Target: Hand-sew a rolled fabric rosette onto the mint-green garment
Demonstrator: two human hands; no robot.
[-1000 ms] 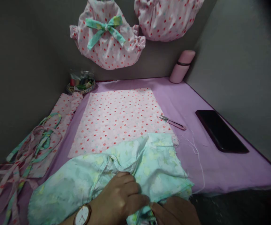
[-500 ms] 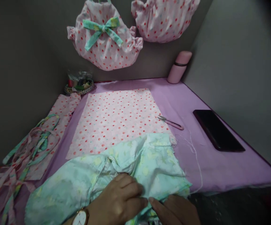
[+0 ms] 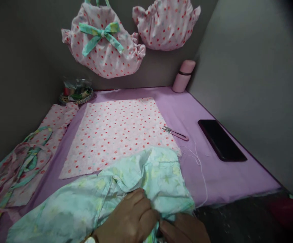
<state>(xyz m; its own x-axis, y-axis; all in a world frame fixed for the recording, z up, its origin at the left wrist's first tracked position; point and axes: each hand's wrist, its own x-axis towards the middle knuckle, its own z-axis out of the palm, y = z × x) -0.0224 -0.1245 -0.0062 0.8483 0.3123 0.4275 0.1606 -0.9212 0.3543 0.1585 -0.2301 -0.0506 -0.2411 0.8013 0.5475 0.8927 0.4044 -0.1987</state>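
Observation:
Mint-green cloth with yellow patches (image 3: 67, 206) lies bunched across the front of the table. My left hand (image 3: 133, 216), with a watch (image 3: 90, 239) at its wrist, is closed on the cloth near its lower edge. Close beside it, my right hand (image 3: 183, 227) grips the same cloth, its fingers bent and partly cut off by the bottom of the view. What lies between the fingertips is hard to make out. Under the cloth's far edge a flat pink dotted fabric piece (image 3: 116, 131) is spread out.
Pink thread snips (image 3: 178, 135) and loose white thread (image 3: 199, 165) lie right of the fabric, near a black phone (image 3: 221, 140). A pink flask (image 3: 184, 77) and a basket of thread (image 3: 85, 99) stand behind. Fabric straps (image 3: 27, 168) are heaped left; dotted bags (image 3: 105, 50) hang above.
The whole view has shifted, so the table's things sit further left. Both hands have come lower, and the right fingers are bent more, with the index finger no longer stretched out.

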